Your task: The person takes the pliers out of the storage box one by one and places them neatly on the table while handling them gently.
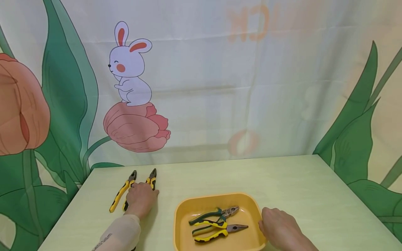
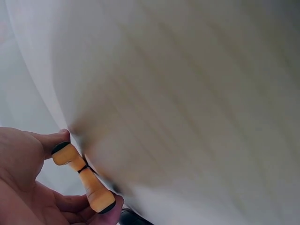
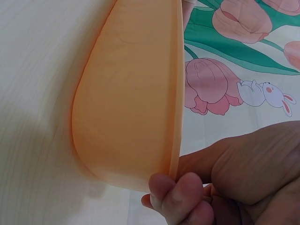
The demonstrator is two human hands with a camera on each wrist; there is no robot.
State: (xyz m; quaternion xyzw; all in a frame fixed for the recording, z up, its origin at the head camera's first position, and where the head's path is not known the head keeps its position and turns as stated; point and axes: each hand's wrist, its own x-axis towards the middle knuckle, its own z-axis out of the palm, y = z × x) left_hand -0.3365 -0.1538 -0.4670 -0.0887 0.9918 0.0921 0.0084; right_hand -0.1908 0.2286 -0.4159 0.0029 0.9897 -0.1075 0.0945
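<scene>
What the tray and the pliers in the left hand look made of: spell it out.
Tray: probably plastic, smooth with a soft sheen; its thin, rounded wall looks moulded in one piece.
Pliers: the head looks like metal, dark grey; the handles seem coated, judging by their yellow-and-black colouring, but plastic or rubber I can't tell.

The tray [image 1: 216, 197] looks like smooth, glossy plastic; its near pliers [image 1: 228, 229] are metal-nosed. The far backdrop [image 1: 204, 69] is creased cloth.
</scene>
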